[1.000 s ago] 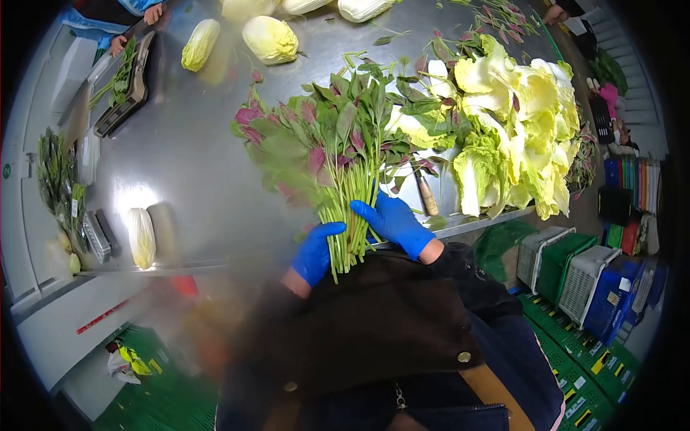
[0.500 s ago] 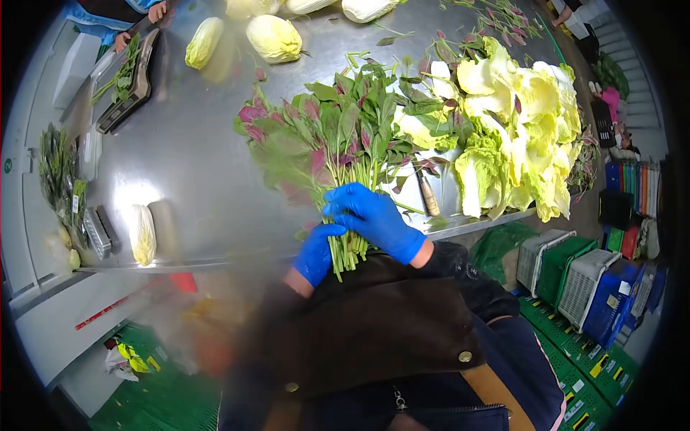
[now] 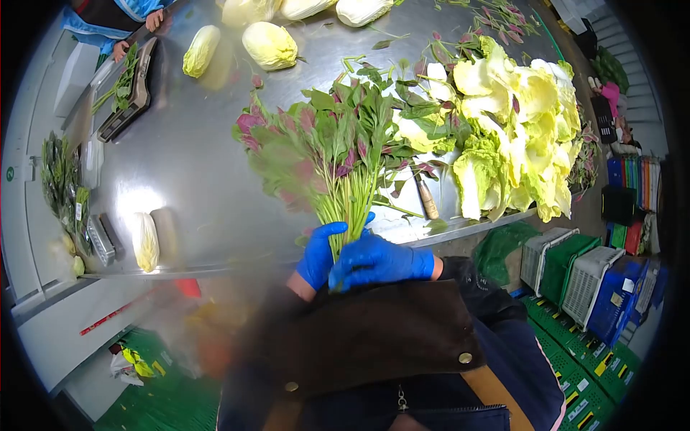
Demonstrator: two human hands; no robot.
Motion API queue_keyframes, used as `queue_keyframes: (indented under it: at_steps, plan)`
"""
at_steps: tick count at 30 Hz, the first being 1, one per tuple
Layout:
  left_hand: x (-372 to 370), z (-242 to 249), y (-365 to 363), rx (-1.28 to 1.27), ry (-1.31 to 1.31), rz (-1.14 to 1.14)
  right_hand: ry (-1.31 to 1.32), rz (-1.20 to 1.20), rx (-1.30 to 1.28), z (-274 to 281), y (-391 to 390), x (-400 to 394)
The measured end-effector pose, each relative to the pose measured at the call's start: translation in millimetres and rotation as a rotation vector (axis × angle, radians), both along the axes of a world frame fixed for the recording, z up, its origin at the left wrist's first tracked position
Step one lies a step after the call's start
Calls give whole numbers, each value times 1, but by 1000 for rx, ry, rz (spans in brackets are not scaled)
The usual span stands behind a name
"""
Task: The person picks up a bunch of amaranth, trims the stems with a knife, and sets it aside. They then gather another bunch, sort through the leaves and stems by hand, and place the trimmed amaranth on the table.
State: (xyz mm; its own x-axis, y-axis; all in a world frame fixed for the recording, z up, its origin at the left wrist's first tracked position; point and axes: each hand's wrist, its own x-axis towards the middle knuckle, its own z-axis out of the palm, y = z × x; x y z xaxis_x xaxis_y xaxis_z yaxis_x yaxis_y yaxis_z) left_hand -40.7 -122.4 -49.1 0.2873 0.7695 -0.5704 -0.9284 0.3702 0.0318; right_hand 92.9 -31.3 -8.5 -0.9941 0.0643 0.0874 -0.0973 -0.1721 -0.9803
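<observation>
Both gloved hands close their fingers around the stem ends of the amaranth bunch (image 3: 330, 151): left hand (image 3: 318, 253) beside right hand (image 3: 379, 261), leaves fanning away over the steel tabletop (image 3: 187, 165), cabbage leaves (image 3: 517, 129) just beyond

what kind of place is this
Most likely a vegetable packing or sorting room: a long steel table strewn with napa cabbages, a weighing scale, stacked plastic crates, and gloved hands bunching leafy greens.
</observation>
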Motion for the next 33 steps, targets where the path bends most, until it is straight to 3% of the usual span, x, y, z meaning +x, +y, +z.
queue_keyframes:
  at_steps: [2,3,4,6,7,8,10,12,15,16,19,21,27,33]
  plan:
    - [-4,-12,-2,100,-99,9,30,66,-43,16,0,5]
    - [-4,-8,-2,78,105,-8,-135,-10,-211,26,11,16]
    - [-4,-8,-2,73,76,0,-339,-405,64,13,20,32]
    - [-4,-8,-1,69,20,10,-237,-746,-401,0,69,36]
    - [-4,-9,-1,90,-21,17,-220,-902,-1056,-34,75,46]
    - [-4,-7,2,91,-8,23,-599,-825,-732,-70,74,58]
    - [-2,-1,3,85,16,39,-918,-618,-485,-70,50,40]
    - [-5,-19,1,-8,124,-34,-909,-480,-509,-65,33,11]
    - [-7,-13,-1,-88,469,-66,-696,-525,-277,-69,16,-16]
    - [-8,-4,-2,-103,613,-64,-647,-530,-300,-62,14,-15]
    - [-4,18,-18,-110,617,-42,-512,-488,-338,-46,6,5]
    - [0,19,-28,-146,495,29,-523,-472,-398,-50,-5,14]
    - [-6,-9,-38,-31,558,-30,-690,-451,-384,-37,-7,-4]
    - [-9,10,-31,-41,464,-5,-536,-545,-662,-44,-8,3]
